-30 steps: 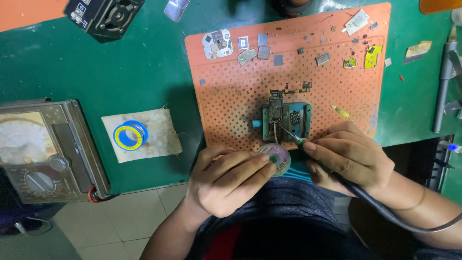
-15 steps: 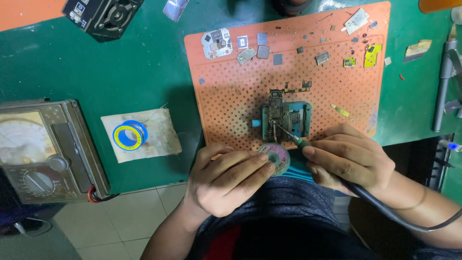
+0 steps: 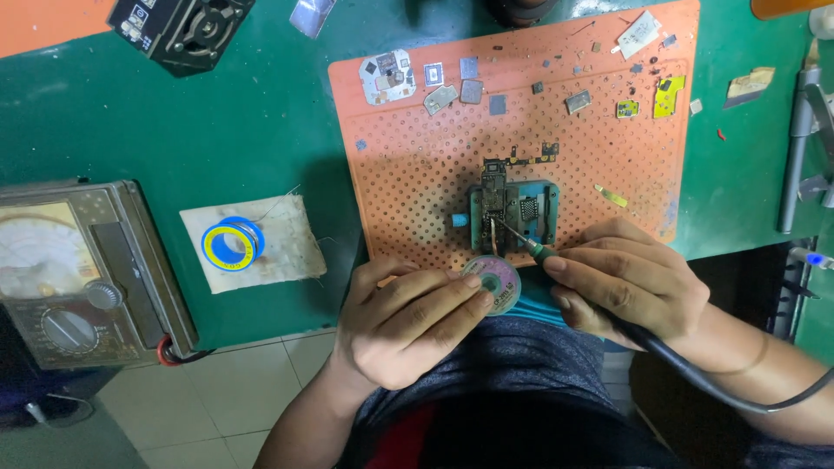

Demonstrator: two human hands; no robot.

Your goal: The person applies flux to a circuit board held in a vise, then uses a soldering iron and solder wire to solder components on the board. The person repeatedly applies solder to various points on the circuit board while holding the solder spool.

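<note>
Multimeter (image 3: 82, 269) and solder spool (image 3: 230, 245) sit left on our green worktop (image 3: 261, 130). Our left hand (image 3: 408, 326) fingers pinch the pink wick reel (image 3: 493, 282); our right hand (image 3: 630, 282) grips the soldering iron (image 3: 543, 254), tip on the clamped circuit board (image 3: 495, 204). We should probably brace both wrists and dab briefly.

Left hand (image 3: 408, 326), right hand (image 3: 630, 282): fingers curled, gripping.
</note>
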